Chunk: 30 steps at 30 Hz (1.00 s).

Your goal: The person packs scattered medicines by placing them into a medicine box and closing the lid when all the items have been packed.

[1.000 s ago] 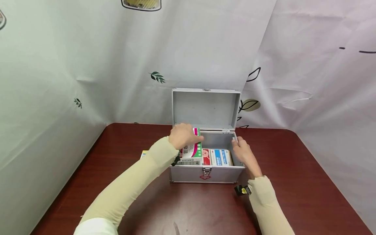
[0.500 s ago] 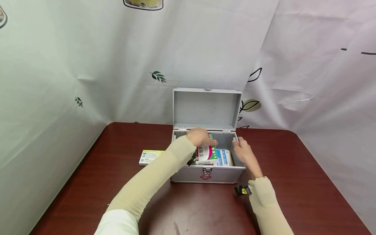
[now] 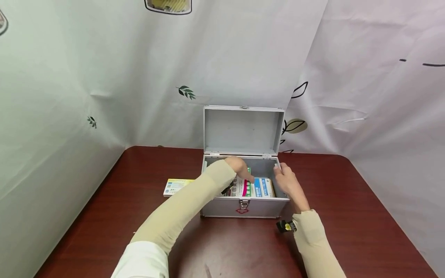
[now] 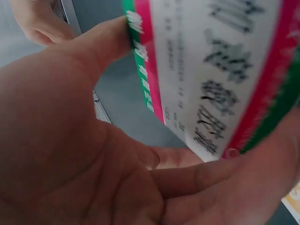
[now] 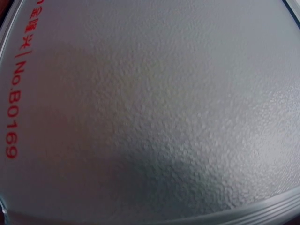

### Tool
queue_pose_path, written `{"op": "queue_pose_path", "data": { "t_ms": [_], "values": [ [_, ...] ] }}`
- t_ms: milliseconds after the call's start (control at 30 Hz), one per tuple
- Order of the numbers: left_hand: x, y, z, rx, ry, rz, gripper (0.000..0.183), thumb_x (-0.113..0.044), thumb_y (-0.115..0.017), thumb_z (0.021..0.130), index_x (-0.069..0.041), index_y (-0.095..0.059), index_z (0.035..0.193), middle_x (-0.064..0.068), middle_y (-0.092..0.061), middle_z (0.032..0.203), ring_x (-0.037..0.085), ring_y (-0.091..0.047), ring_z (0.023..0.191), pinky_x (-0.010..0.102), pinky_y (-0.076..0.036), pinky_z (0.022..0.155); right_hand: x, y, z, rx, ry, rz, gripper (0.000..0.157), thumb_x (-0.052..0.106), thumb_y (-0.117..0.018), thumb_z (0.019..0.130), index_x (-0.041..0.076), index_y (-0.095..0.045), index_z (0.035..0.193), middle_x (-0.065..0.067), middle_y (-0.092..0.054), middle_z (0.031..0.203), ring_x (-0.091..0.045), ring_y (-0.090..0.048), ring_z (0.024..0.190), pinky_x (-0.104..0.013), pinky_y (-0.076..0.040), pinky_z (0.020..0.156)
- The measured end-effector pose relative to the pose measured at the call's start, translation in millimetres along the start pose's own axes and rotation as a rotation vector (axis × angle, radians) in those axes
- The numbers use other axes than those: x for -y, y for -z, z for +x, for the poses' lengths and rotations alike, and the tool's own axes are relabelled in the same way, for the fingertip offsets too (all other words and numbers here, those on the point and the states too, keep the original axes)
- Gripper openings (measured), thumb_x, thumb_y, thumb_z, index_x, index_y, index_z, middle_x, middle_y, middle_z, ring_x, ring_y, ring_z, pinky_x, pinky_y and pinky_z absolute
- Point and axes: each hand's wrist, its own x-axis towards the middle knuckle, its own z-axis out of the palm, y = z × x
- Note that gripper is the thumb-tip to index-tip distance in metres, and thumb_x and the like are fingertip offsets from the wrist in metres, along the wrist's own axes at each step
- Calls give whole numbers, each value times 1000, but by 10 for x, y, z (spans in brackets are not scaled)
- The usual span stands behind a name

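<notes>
My left hand [image 3: 240,166] reaches into an open silver metal case [image 3: 220,208]. It holds a white medicine box [image 4: 187,75] with magenta and green bands, thumb on one edge and fingers on the other. In the head view the medicine box is low inside the case, partly hidden by the hand and sleeve. My right hand [image 3: 287,182] grips the case's right rim, thumb on the inner side. In the right wrist view only the case's textured side wall [image 5: 154,103] with red lettering shows.
A blue-and-white box [image 3: 264,188] stands in the case, right of the held one. The raised lid [image 3: 243,131] leans back before the curtain [image 3: 243,50]. A yellow-and-white box [image 3: 175,187] lies on the red-brown table [image 3: 87,216], left of the case.
My left hand has carried the medicine box rightward and down into the case, over the spot where a red-and-white box showed. The right hand keeps its grip on the rim.
</notes>
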Motion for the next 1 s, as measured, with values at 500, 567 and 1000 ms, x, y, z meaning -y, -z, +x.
{"op": "queue_pose_path", "data": {
  "t_ms": [500,567,1000],
  "values": [
    [29,-622,1213,-12,31,35,77,-68,-71,55,-11,-67,107,1,-62,105,16,-56,92,31,-45,86,-6,1,7,-12,6,5,41,22,-31,100,-6,-36,128,-28,-44,126,-38,-43,116,-54,-35,95],
    [42,-733,1439,-20,22,57,77,-71,-70,52,-13,-69,103,0,-62,105,16,-56,93,33,-45,89,-1,0,13,-14,8,4,40,22,-31,100,-6,-37,127,-28,-46,124,-38,-44,114,-54,-36,94],
    [-11,-711,1315,-49,-55,214,63,-73,-65,58,-21,-72,92,-2,-63,101,14,-56,90,32,-45,89,-16,1,23,-9,-1,20,41,21,-30,99,-7,-36,129,-28,-44,127,-38,-43,117,-54,-35,96]
  ]
}}
